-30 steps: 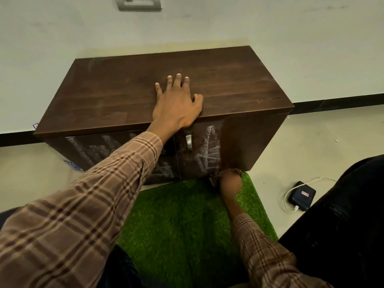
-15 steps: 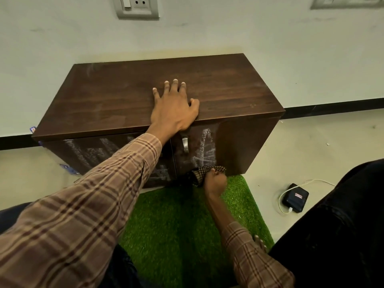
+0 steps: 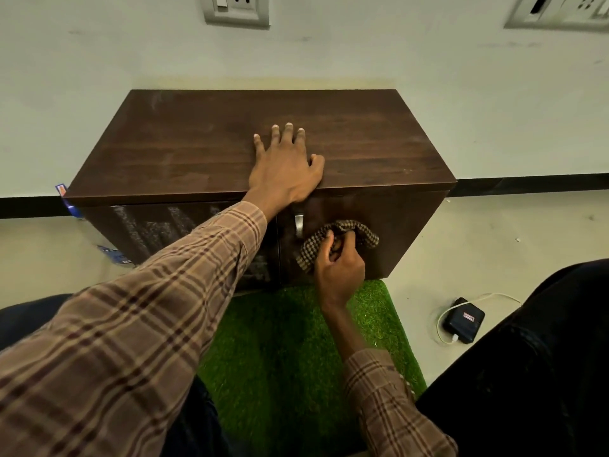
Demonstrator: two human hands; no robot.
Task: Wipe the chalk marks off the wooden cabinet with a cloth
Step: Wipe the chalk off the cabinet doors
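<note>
A low dark wooden cabinet (image 3: pixel 197 143) stands against the wall. My left hand (image 3: pixel 285 169) lies flat on its top near the front edge, fingers spread. My right hand (image 3: pixel 339 268) grips a brown checked cloth (image 3: pixel 342 237) and presses it against the right door, just right of the metal handle (image 3: pixel 298 224). White chalk marks (image 3: pixel 148 225) smear the left door, partly hidden by my left sleeve. The right door around the cloth looks dark, with only faint chalk residue.
A green artificial-grass mat (image 3: pixel 280 341) lies on the floor in front of the cabinet. A black power bank (image 3: pixel 464 320) with a white cable sits on the floor to the right. A dark trouser leg (image 3: pixel 534 357) fills the lower right. Wall sockets (image 3: pixel 235 8) hang above.
My right hand has carried the cloth from the bottom of the right door up to its middle, and the chalk marks seen there earlier are mostly gone. My left hand stays on the top.
</note>
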